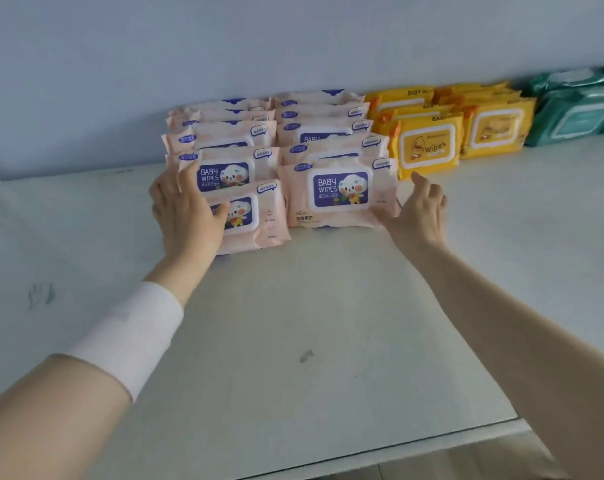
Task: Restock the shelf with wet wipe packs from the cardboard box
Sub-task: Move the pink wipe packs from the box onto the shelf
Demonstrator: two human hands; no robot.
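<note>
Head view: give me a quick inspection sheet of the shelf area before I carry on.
Surface: white shelf, scuffed, with a small dark mark near the middle.
Job's things: pink wipe packs in two leaning rows; yellow wipe packs in two rows to their right; green wipe packs at far right. Cardboard box not in view.
Clutter: nothing seen.
Grippers: left hand lies on the front pack of the left pink row; right hand open, touching the right edge of the right row's front pack.
Cables: nothing seen.
Surroundings: plain pale wall behind.
</note>
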